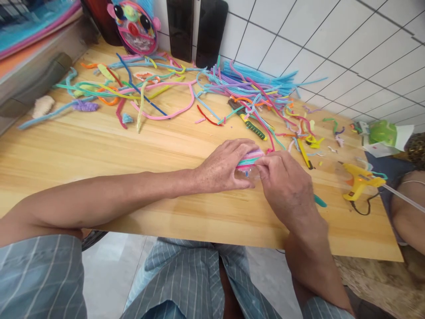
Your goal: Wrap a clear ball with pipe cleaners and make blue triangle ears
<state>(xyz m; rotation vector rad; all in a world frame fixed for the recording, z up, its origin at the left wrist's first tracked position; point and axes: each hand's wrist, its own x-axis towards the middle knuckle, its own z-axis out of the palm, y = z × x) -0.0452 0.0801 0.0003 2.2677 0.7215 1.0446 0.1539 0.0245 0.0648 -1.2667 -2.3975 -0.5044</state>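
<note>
Both my hands meet over the wooden table [99, 150] near its front middle. My left hand [224, 166] is closed around a small bundle of wound pipe cleaners [249, 158], pink, purple and teal, with something clear under it. My right hand [285, 186] pinches the bundle's right side with thumb and fingers. Much of the bundle is hidden by my fingers.
Loose pipe cleaners [245, 86] in many colours cover the table's far half. A green-handled tool [254, 126] lies among them. A yellow glue gun [360, 184] rests at the right, by another person's arm [408, 212]. A pipe-cleaner face [134, 26] leans on the tiled wall.
</note>
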